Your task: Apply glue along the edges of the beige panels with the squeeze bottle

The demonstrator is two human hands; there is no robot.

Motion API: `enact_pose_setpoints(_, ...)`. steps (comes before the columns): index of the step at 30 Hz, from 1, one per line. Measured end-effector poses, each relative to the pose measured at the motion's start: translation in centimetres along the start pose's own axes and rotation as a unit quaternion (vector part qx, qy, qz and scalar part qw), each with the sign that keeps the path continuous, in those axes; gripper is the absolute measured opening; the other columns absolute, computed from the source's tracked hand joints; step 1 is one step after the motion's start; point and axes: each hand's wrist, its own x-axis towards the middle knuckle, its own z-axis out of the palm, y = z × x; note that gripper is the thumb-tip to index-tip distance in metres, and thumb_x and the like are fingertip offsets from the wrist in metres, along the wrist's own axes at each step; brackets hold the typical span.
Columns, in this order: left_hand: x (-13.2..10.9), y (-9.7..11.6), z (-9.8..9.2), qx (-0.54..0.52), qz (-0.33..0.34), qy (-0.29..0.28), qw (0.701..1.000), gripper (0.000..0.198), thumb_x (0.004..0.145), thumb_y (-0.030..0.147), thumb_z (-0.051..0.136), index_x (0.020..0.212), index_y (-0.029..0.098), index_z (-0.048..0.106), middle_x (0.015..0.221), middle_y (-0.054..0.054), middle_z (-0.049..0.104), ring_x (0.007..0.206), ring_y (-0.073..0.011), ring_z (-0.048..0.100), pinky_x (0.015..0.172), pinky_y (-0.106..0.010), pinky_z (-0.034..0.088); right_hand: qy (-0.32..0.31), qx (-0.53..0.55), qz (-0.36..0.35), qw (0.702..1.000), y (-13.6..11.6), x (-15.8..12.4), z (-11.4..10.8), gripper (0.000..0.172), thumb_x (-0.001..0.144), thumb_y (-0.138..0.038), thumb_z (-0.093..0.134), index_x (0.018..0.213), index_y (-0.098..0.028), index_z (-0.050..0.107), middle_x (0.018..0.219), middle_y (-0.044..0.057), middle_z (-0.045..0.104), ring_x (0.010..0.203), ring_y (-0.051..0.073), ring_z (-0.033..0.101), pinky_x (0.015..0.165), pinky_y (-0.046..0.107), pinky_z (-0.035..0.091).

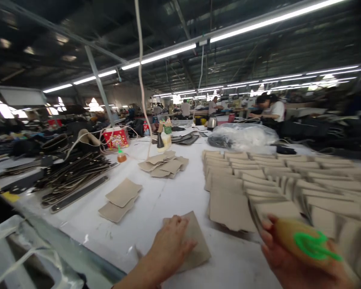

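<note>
While the long white table (165, 196) is stretching from the bottom edge far up into the middle of the frame, overlapping rows of beige cut pieces (289, 180) are covering most of its right half. A pile of dark narrow strips (75, 176) is lying at the left of the frame, fanning out toward the table's near edge. A crumpled clear plastic bag (243, 136) is sitting above the beige rows, right of centre. A loose heap of beige pieces (164, 164) is resting at the upper middle, and a small stack of beige pieces (120, 198) is lying below and left of it, well apart from the rows.

At the lower centre, a single beige piece (198, 241) is lying flat on the table, just left of the rows. The left hand (168, 245) is pressing down on it with fingers flat and slightly spread, gripping nothing. At the lower right corner, the right hand (289, 265) is closing around a blurred yellowish object with a green part (301, 241), holding it over the nearest rows. A small orange-topped bottle (121, 156) is standing upright between the strips and the heap.
</note>
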Motion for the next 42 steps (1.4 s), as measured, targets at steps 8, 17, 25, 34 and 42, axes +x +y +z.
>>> enact_pose_setpoints(8, 1.6, 2.9, 4.0, 0.091, -0.047, -0.024, 0.994, 0.068, 0.075, 0.031, 0.052, 0.141, 0.019, 0.042, 0.142, -0.017, 0.037, 0.127, -0.0368, 0.035, 0.104, -0.05, 0.031, -0.007, 0.082, 0.052, 0.995, -0.1, -0.8, 2.6, 0.054, 0.079, -0.061, 0.065, 0.106, -0.015, 0.072, 0.099, 0.014, 0.066, 0.079, 0.028, 0.065, 0.064, 0.038, 0.061)
enact_pose_setpoints(17, 0.4, 1.4, 2.1, 0.153, -0.084, -0.025, 0.984, 0.036, 0.065, 0.016, 0.051, 0.1, 0.009, 0.058, 0.112, -0.016, 0.052, 0.11, -0.0281, 0.048, 0.1, -0.037, 0.04, -0.105, 0.029, 0.03, 0.994, 0.4, -1.1, 2.4, 0.046, 0.086, -0.052, 0.065, 0.111, -0.015, 0.07, 0.104, 0.015, 0.066, 0.087, 0.03, 0.064, 0.071, 0.041, 0.059)
enact_pose_setpoints(25, 1.2, 2.9, 0.7, 0.223, -0.089, -0.078, 0.968, 0.032, 0.072, 0.007, 0.048, 0.101, 0.009, 0.062, 0.115, -0.019, 0.057, 0.106, -0.0296, 0.057, 0.091, -0.039, 0.047, -0.007, -0.095, 0.009, 0.995, 2.2, -1.6, 1.5, 0.051, 0.076, -0.044, 0.078, 0.119, -0.021, 0.062, 0.111, 0.013, 0.064, 0.1, 0.031, 0.061, 0.078, 0.038, 0.056)
enact_pose_setpoints(34, 1.2, 0.9, -0.2, 0.192, -0.04, -0.068, 0.978, 0.04, 0.078, 0.008, 0.04, 0.111, 0.015, 0.061, 0.114, -0.015, 0.061, 0.097, -0.0261, 0.062, 0.086, -0.04, 0.051, -0.054, -0.338, -0.078, 0.936, 1.9, -1.7, 3.6, 0.058, 0.075, -0.047, 0.079, 0.122, -0.025, 0.05, 0.098, 0.005, 0.064, 0.089, 0.024, 0.062, 0.073, 0.023, 0.054)
enact_pose_setpoints(42, 1.4, -2.1, -0.5, 0.078, 0.067, -0.043, 0.994, 0.046, 0.088, 0.017, 0.032, 0.125, 0.027, 0.057, 0.107, -0.006, 0.067, 0.1, -0.023, 0.063, 0.089, -0.038, 0.049, -0.094, -0.548, -0.17, 0.814, 2.7, -1.0, 5.1, 0.057, 0.079, -0.048, 0.076, 0.123, -0.026, 0.047, 0.107, 0.003, 0.059, 0.091, 0.024, 0.06, 0.076, 0.026, 0.051)
